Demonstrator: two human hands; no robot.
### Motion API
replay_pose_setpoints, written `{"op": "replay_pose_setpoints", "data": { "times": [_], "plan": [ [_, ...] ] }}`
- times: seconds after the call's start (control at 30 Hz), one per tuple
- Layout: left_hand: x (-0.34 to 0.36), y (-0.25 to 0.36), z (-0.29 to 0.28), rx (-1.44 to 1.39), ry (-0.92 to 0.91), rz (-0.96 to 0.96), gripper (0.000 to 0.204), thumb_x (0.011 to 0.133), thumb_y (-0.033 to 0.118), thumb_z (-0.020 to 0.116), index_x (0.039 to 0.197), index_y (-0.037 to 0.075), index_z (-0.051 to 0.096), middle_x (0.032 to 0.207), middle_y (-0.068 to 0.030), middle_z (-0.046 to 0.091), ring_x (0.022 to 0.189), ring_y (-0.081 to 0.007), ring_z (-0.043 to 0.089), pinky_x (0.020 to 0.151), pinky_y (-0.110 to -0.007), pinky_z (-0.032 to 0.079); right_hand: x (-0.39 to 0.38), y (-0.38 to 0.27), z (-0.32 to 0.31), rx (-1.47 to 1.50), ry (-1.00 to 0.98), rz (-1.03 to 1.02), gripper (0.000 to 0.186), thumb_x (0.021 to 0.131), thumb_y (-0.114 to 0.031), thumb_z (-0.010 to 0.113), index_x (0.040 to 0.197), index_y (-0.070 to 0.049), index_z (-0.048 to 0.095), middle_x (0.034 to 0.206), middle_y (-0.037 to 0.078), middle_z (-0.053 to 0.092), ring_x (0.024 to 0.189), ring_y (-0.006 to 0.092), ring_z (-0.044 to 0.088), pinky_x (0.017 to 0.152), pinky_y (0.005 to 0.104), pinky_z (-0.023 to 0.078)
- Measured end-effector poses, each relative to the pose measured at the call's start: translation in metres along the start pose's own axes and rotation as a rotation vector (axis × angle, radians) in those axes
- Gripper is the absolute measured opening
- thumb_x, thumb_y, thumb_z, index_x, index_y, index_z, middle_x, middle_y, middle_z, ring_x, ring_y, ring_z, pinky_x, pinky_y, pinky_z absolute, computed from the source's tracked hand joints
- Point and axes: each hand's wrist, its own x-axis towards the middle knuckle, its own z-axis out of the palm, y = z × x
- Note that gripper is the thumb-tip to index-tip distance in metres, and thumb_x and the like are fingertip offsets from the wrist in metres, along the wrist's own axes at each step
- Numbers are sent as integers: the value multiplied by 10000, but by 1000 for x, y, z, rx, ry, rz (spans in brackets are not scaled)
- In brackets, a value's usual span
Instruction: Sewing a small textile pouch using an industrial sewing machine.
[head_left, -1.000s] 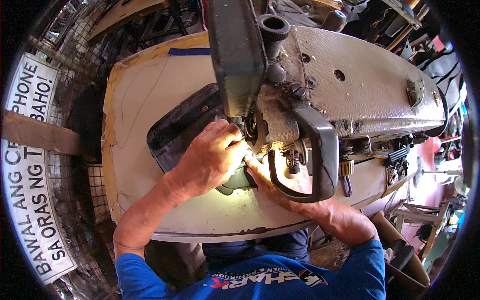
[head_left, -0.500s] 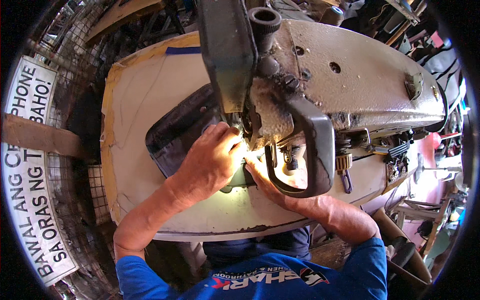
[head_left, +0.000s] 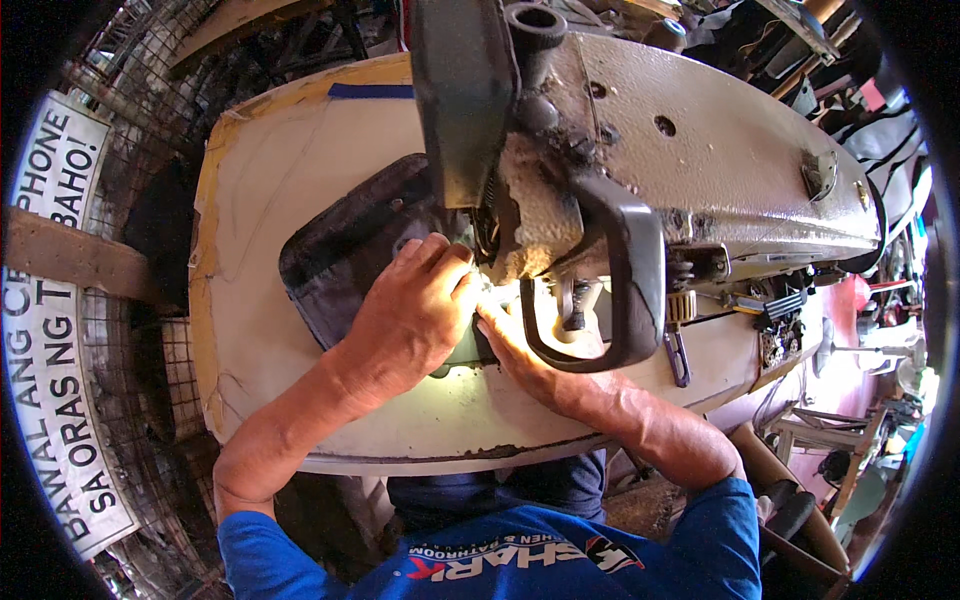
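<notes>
A sewing machine (head_left: 720, 140) with a pale, worn body stands over a light tabletop, its needle area lit by a small lamp. Under the machine head lies a dark fabric piece (head_left: 335, 270), something like a pouch or panel. My left hand (head_left: 415, 310) is on its near right part, fingers bent together, fingertips close to the needle. My right hand (head_left: 530, 365) reaches in from the right, thumb side toward the same lit spot. A black loop-shaped guard (head_left: 640, 290) and the machine head hide most of its fingers. Greenish material (head_left: 463, 352) shows between the hands.
A blue strip (head_left: 370, 91) lies at the table's far side. Small metal parts and tools (head_left: 775, 310) sit right of the machine. A wire mesh with a white sign (head_left: 65, 400) stands on the left. A fan (head_left: 890, 352) is far right.
The whole view has shifted slightly. Both hands stay at the needle area in nearly the same pose, with the dark fabric piece still under the left hand.
</notes>
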Motion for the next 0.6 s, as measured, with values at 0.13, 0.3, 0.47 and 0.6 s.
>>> {"op": "replay_pose_setpoints", "data": {
  "times": [0.13, 0.3, 0.47, 0.6],
  "plan": [
    [-1, 5, 5, 44, 47, -45, 200, 726, 77, 636, 909, -1, 616, 952, -119, 535, 938, -266, 525, 846, -383, 453, 4, 2, -2, -85, 7, -89, 195, 937, -223, 638, 952, -28, 631, 838, 161, 662, 742, 358, 638, 657, 445, 516],
    [-1, 13, 1, 44, 71, -95, 216, 718, 68, 631, 916, -15, 604, 944, -119, 511, 922, -270, 514, 841, -389, 446, 3, -4, -4, -31, 49, -45, 205, 927, -243, 641, 942, -38, 651, 819, 155, 673, 748, 357, 647, 687, 449, 524],
    [-3, 17, 2, 25, 55, -112, 222, 710, 53, 628, 913, -29, 595, 940, -125, 496, 916, -276, 503, 846, -383, 452, 3, -1, -4, -47, 48, -77, 196, 926, -237, 642, 937, -41, 653, 813, 166, 670, 748, 362, 649, 681, 444, 524],
    [-4, 18, 1, -23, 11, -128, 231, 704, 46, 627, 918, -33, 594, 948, -135, 492, 919, -280, 503, 850, -383, 454, 3, 0, -8, -145, -19, -144, 184, 927, -227, 644, 918, -44, 643, 788, 160, 663, 714, 360, 647, 651, 439, 523]
  ]
}}
